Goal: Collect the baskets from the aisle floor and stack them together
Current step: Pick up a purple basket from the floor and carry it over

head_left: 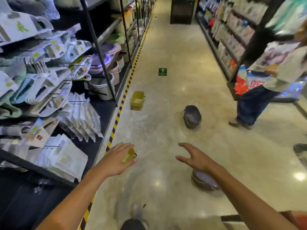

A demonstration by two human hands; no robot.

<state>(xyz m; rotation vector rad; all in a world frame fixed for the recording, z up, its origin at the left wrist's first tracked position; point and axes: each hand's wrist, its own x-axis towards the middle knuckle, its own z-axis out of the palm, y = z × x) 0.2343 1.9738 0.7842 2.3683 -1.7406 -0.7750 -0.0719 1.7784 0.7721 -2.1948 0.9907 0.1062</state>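
Observation:
Several baskets stand on the aisle floor. A yellow basket (pixel 137 100) sits near the striped floor line ahead. A dark purple basket (pixel 192 116) stands mid-aisle to its right. Another yellow basket (pixel 128 155) lies close by, mostly hidden behind my left hand (pixel 118 159), which is stretched out with straight fingers and holds nothing. A second purple basket (pixel 205 180) sits on the floor under my right forearm. My right hand (pixel 193 157) reaches forward with fingers spread, empty.
Shelves of packaged goods (pixel 49 90) and buckets (pixel 103 87) line the left side behind a yellow-black floor strip (pixel 119 110). A person (pixel 265 80) stands at the right-hand shelves. A green arrow sticker (pixel 162 71) marks the floor farther along.

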